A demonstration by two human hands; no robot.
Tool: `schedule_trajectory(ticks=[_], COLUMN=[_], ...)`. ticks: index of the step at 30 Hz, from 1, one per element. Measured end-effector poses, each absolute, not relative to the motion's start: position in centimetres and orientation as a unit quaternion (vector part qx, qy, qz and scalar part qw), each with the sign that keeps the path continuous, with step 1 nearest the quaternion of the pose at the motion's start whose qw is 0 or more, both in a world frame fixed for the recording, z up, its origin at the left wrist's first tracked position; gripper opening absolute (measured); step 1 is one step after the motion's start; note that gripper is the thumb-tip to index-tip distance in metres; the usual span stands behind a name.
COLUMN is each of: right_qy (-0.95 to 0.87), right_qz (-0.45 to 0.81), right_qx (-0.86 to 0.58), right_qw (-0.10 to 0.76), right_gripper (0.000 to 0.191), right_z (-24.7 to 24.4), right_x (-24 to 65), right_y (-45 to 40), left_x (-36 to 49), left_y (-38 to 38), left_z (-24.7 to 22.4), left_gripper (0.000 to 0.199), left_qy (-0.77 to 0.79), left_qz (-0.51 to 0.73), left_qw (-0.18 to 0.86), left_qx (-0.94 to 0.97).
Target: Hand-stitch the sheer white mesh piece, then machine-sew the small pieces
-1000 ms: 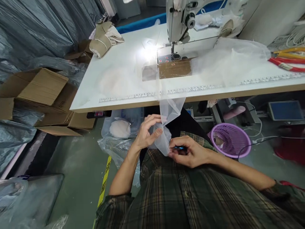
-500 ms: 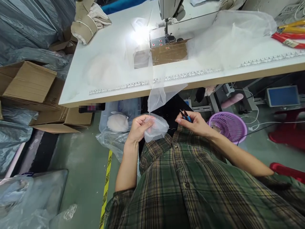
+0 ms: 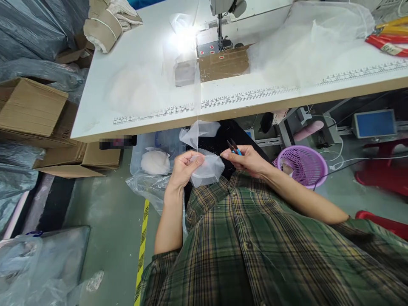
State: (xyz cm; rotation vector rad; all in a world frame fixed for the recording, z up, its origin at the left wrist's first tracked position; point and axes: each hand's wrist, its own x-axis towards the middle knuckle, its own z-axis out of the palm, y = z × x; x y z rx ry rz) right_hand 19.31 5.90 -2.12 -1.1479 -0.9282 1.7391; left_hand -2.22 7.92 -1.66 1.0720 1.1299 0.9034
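Observation:
My left hand [image 3: 185,169] is closed, pinching a sheer white fabric piece [image 3: 208,171] just below the table edge. From the pinch a thin strand runs up to more sheer fabric [image 3: 191,135], which hangs over the table's front edge. Blue-handled thread snips [image 3: 235,148] sit in my right hand [image 3: 247,158], their dark blades pointing up and left. The right fingertips are close to the right edge of the white piece; whether they touch it I cannot tell.
A sewing machine [image 3: 219,32] stands on the white table [image 3: 153,40]. Sheer fabric [image 3: 287,55] is heaped at right, near red-and-yellow-handled tools [image 3: 389,42]. Below are a purple basket [image 3: 301,168], a clear bin [image 3: 137,153] with a white fabric bundle [image 3: 155,162], and cardboard boxes [image 3: 35,106].
My right hand has moved left with the snips, closer to the white fabric piece and my left hand. The hanging fabric has shifted and spread. The whole view has shifted slightly.

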Motion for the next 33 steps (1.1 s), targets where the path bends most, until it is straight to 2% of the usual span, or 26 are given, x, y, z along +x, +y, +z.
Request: schedule_trajectory(ticks=[3,6,9,12,18,23,27,29,31,33], right_qy=[-0.281,-0.320,-0.443,-0.483,-0.417,-0.501,-0.600,-0.620,-0.625,-0.627], right_qz=[0.745,0.735,0.627,0.536,0.608,0.580,0.406,0.427,0.505,0.558], right_qx=[-0.419,-0.419,-0.480,-0.504,-0.393,-0.448,-0.579,-0.549,-0.477,-0.421], right_qw=[0.437,0.426,0.426,0.476,0.549,0.461,0.373,0.363,0.357,0.344], right_gripper=[0.041,0.044,0.048,0.048,0.042,0.056,0.041,0.045,0.052,0.047], right_z=[-2.2,-2.6,-3.0,-2.6,1.4,1.4,-2.0,-3.2,-3.7,-3.6], right_x=[19.5,19.6,19.7,19.5,20.6,24.1,24.3,22.9,21.1,19.6], right_y=[5.6,5.1,4.7,4.8,4.1,4.5,6.9,7.7,7.9,7.8], left_x=[-2.2,-2.4,-2.6,-2.6,-3.3,-3.5,-3.0,-2.8,-2.6,-2.6], left_y=[7.9,7.9,8.0,8.2,8.7,8.1,7.9,7.9,7.9,7.8], left_z=[-1.8,-1.8,-2.0,-2.5,-3.2,-2.7,-2.4,-2.3,-2.2,-2.1], left_gripper=[0.040,0.038,0.035,0.035,0.038,0.042,0.041,0.040,0.039,0.039], left_qy=[0.490,0.486,0.490,0.506,0.548,0.532,0.525,0.523,0.518,0.517], left_qz=[0.392,0.395,0.402,0.400,0.453,0.416,0.409,0.403,0.398,0.395], left_qw=[0.620,0.615,0.601,0.581,0.544,0.616,0.628,0.629,0.632,0.633], left_qx=[0.471,0.478,0.487,0.496,0.445,0.405,0.404,0.411,0.417,0.420])
